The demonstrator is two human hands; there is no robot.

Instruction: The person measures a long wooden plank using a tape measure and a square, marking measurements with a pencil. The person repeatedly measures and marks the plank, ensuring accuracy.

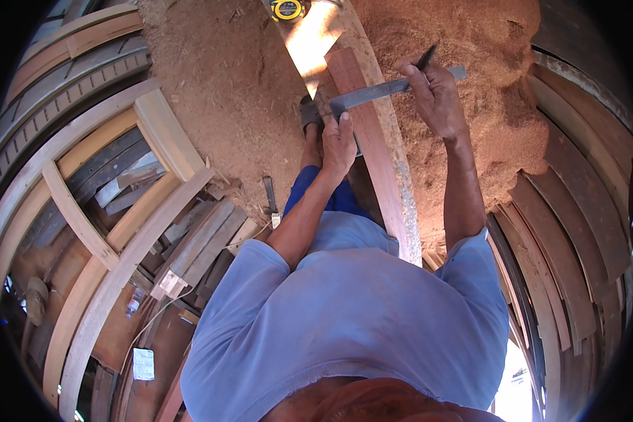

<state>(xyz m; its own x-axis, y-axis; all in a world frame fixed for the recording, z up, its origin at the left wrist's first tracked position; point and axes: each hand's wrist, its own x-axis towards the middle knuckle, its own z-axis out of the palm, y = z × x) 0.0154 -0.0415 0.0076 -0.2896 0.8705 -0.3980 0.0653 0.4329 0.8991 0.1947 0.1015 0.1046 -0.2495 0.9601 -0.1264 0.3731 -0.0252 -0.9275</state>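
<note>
My left hand (340,146) is closed around the stock of a metal try square (376,93), thumb on top near its corner. The square's blade crosses a reddish wooden board (374,137) and sticks out past it to the right. Between the thumb and fingers of my right hand (439,102) is a black pen (426,56), its dark end pointing up and away. That hand is above the far end of the blade; whether it touches the metal I cannot tell. The board lies lengthwise on a long, pale-edged bench plank (403,179).
A yellow and black tape measure (287,9) sits at the plank's far end, near a bright sunlit patch. Sawdust (471,155) is heaped to the right. Stacked boards (570,232) line the right side. A wooden frame (81,214) and timber offcuts (204,239) are at left.
</note>
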